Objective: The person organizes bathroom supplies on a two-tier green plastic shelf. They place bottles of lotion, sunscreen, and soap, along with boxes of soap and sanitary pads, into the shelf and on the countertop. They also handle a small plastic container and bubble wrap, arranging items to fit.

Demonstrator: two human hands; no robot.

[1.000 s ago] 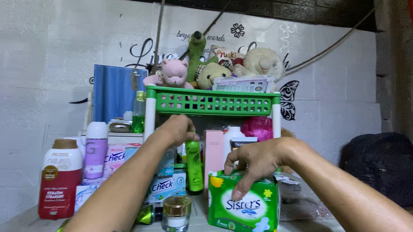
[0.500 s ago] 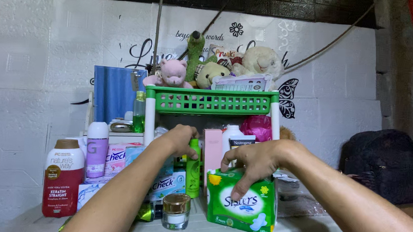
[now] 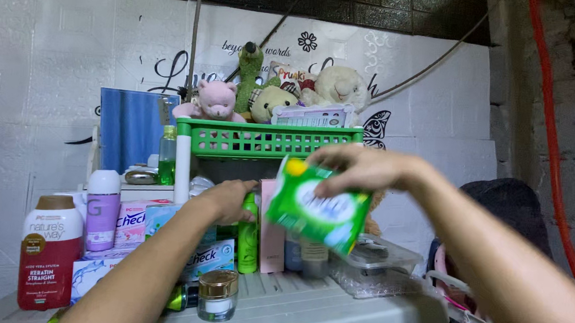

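Change: since the earlier frames the green packet is no longer standing on the white shelf; it is being held in the air, at centre of the frame, tilted and blurred.
Right hand: the right hand is gripping the top edge of the green packet from above, fingers closed on it, coming in from the right of the frame.
Left hand: the left hand is reaching forward under the green basket, and its fingers are curling around the top of the green bottle; whether it is gripping firmly I cannot tell.
Packet place: it is hanging in front of the pink box and above the clear plastic container, touching neither as far as I can see.
Around: the red-brown bottle and the purple bottle are standing at lower left; the small glass jar is sitting at the shelf's front edge; soft toys are sitting on top of the basket.
Progress: I judge the packet is already lifted off the shelf but not yet put down anywhere; the green bottle is still standing upright in its place.
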